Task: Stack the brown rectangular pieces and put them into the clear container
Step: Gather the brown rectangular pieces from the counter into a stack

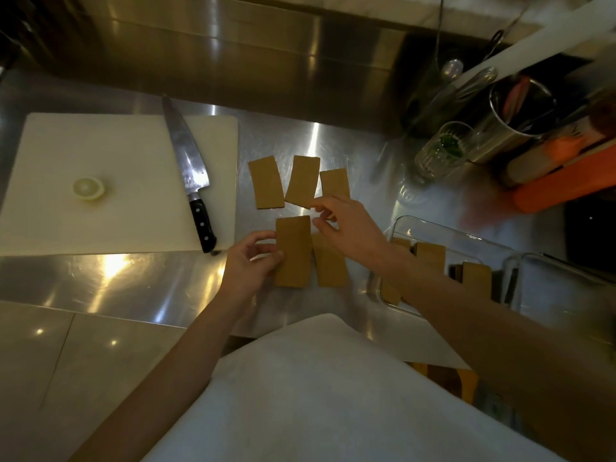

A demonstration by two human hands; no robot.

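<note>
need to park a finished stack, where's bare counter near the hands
Bare steel lies in front of the cutting board, left of the left hand. It is crowded between board and clear container, where brown pieces lie.

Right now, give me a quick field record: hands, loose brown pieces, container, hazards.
left hand: gripping the near-left brown piece
right hand: open, fingers at the corner of the middle far piece
loose pieces on counter: five
clear container: to the right, already holds several pieces
hazard: knife on the cutting board, left
</note>
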